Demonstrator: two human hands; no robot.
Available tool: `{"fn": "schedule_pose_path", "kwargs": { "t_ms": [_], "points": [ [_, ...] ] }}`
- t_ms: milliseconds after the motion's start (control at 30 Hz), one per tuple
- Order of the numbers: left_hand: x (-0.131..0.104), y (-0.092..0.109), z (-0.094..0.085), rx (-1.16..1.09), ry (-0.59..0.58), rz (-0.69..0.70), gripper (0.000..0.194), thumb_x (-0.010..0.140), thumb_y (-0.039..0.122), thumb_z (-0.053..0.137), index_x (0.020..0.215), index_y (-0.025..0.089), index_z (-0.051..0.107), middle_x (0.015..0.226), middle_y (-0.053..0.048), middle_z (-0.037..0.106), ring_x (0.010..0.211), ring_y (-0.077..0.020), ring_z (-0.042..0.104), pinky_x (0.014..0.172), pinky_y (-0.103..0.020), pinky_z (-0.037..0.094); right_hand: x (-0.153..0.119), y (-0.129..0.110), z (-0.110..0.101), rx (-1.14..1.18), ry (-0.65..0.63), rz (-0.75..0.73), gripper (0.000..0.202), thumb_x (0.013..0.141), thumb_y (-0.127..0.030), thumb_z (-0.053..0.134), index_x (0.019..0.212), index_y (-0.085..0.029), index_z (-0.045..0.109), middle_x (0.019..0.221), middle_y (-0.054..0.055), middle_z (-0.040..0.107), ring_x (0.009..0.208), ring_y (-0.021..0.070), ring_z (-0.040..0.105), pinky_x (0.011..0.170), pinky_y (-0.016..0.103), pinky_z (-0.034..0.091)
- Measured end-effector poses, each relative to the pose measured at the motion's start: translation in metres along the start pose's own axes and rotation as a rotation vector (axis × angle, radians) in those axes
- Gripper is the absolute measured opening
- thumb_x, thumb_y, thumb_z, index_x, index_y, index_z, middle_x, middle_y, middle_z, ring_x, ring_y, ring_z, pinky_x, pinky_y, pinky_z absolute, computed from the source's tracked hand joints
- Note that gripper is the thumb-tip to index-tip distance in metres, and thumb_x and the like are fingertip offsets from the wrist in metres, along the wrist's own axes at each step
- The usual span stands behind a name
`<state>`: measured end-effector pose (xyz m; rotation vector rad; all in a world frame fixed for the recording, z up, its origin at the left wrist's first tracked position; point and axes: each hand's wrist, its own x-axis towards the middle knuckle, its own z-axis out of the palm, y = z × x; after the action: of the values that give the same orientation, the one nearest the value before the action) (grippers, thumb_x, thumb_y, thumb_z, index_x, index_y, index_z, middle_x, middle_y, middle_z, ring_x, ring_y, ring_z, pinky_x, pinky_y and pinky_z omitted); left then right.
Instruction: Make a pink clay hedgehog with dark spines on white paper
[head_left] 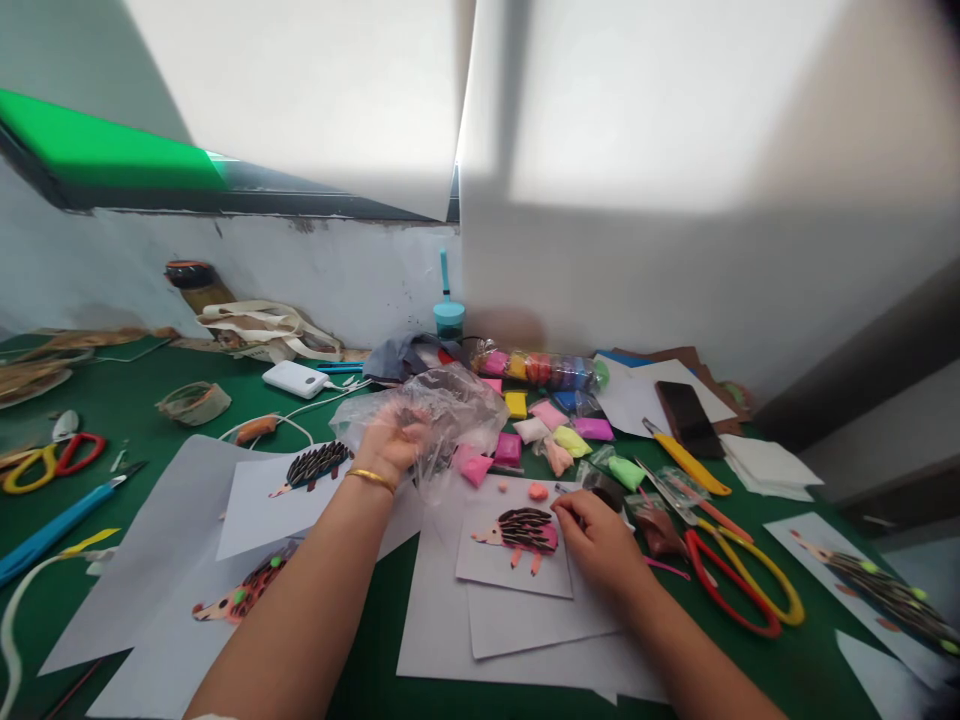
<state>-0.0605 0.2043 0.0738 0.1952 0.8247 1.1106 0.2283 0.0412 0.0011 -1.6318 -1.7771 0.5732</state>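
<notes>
My left hand (397, 436), with a gold bangle at the wrist, is at a clear plastic bag (457, 405); its fingers are blurred and partly hidden by the plastic. My right hand (589, 525) is closed in a pinch at the right edge of a white card (480, 570); what it holds is too small to name. On that card lies a hedgehog picture (525, 530) with dark spines, a pink body and orange legs. Two small orange clay bits (538, 491) sit above the hedgehog. Packets of coloured clay (508, 449) lie behind the card.
Red-yellow scissors (731, 585), a yellow cutter (686, 458) and a phone (688, 418) lie at right. Another hedgehog card (874, 580) is at far right, with more (251, 500) at left. A white power bank (295, 379), blue cutter (64, 530) and second scissors (56, 465) lie left.
</notes>
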Motion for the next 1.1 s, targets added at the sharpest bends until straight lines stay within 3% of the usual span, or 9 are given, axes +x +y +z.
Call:
{"fn": "schedule_pose_path", "kwargs": {
  "t_ms": [267, 500, 600, 733, 833, 933, 1033, 1100],
  "points": [
    [-0.032, -0.013, -0.01, -0.343, -0.13, 0.033, 0.018, 0.084, 0.007, 0.04, 0.07, 0.018, 0.04, 0.057, 0.006, 0.038, 0.039, -0.0036, 0.038, 0.033, -0.012, 0.024, 0.0, -0.001, 0.0, -0.017, -0.018, 0.006, 0.024, 0.091, -0.034, 0.042, 0.086, -0.021, 0.062, 0.09, 0.006, 0.064, 0.087, 0.021, 0.059, 0.077, 0.033, 0.045],
    [-0.053, -0.018, -0.011, -0.422, 0.003, 0.176, 0.023, 0.09, 0.013, 0.035, 0.067, 0.018, 0.038, 0.055, 0.006, 0.037, 0.039, -0.0045, 0.038, 0.033, -0.014, 0.025, 0.0, 0.001, 0.0, -0.016, -0.012, -0.006, 0.024, 0.091, -0.034, 0.043, 0.086, -0.021, 0.062, 0.089, 0.006, 0.065, 0.086, 0.0211, 0.06, 0.078, 0.033, 0.047],
    [-0.076, -0.028, -0.005, -0.394, -0.031, 0.253, 0.024, 0.093, 0.017, 0.037, 0.069, 0.018, 0.04, 0.055, 0.007, 0.035, 0.038, -0.0044, 0.036, 0.033, -0.014, 0.022, 0.0, 0.001, 0.0, -0.009, -0.005, -0.001, 0.024, 0.092, -0.035, 0.042, 0.086, -0.021, 0.062, 0.09, 0.006, 0.064, 0.087, 0.0213, 0.06, 0.079, 0.034, 0.047],
    [-0.103, -0.055, 0.005, -0.131, -0.253, 0.207, 0.021, 0.092, 0.026, 0.049, 0.073, 0.018, 0.046, 0.056, 0.008, 0.033, 0.038, -0.0032, 0.03, 0.035, -0.015, 0.018, -0.002, -0.006, -0.001, 0.06, 0.034, -0.046, 0.024, 0.092, -0.036, 0.043, 0.087, -0.021, 0.061, 0.09, 0.007, 0.064, 0.087, 0.0219, 0.059, 0.077, 0.034, 0.047],
    [-0.11, -0.083, 0.008, 0.308, -0.416, 0.055, 0.028, 0.088, 0.034, 0.058, 0.069, 0.015, 0.049, 0.056, 0.007, 0.037, 0.041, -0.0023, 0.029, 0.039, -0.016, 0.015, -0.007, -0.015, -0.004, 0.18, 0.033, -0.129, 0.024, 0.093, -0.035, 0.044, 0.092, -0.021, 0.063, 0.094, 0.009, 0.064, 0.091, 0.0225, 0.059, 0.081, 0.035, 0.047],
    [-0.109, -0.11, 0.005, 0.699, -0.59, -0.155, 0.033, 0.085, 0.04, 0.061, 0.067, 0.014, 0.053, 0.05, 0.006, 0.037, 0.041, -0.0037, 0.028, 0.04, -0.019, 0.013, -0.014, -0.023, -0.007, 0.333, -0.075, -0.176, 0.024, 0.091, -0.039, 0.052, 0.105, -0.024, 0.064, 0.096, 0.008, 0.065, 0.09, 0.0221, 0.059, 0.081, 0.036, 0.049],
    [-0.106, -0.129, 0.001, 0.813, -0.655, -0.271, 0.036, 0.083, 0.047, 0.062, 0.07, 0.015, 0.053, 0.05, 0.007, 0.037, 0.041, -0.0042, 0.026, 0.039, -0.021, 0.014, -0.018, -0.027, -0.008, 0.458, -0.195, -0.186, 0.02, 0.087, -0.04, 0.059, 0.099, -0.025, 0.067, 0.091, 0.006, 0.065, 0.085, 0.0203, 0.06, 0.077, 0.033, 0.05],
    [-0.105, -0.136, -0.001, 0.817, -0.688, -0.291, 0.04, 0.082, 0.052, 0.061, 0.07, 0.015, 0.052, 0.051, 0.007, 0.036, 0.041, -0.0043, 0.026, 0.04, -0.022, 0.014, -0.019, -0.028, -0.008, 0.505, -0.203, -0.185, 0.016, 0.087, -0.038, 0.061, 0.087, -0.024, 0.068, 0.087, 0.005, 0.065, 0.085, 0.0197, 0.06, 0.078, 0.033, 0.05]
  ]
}}
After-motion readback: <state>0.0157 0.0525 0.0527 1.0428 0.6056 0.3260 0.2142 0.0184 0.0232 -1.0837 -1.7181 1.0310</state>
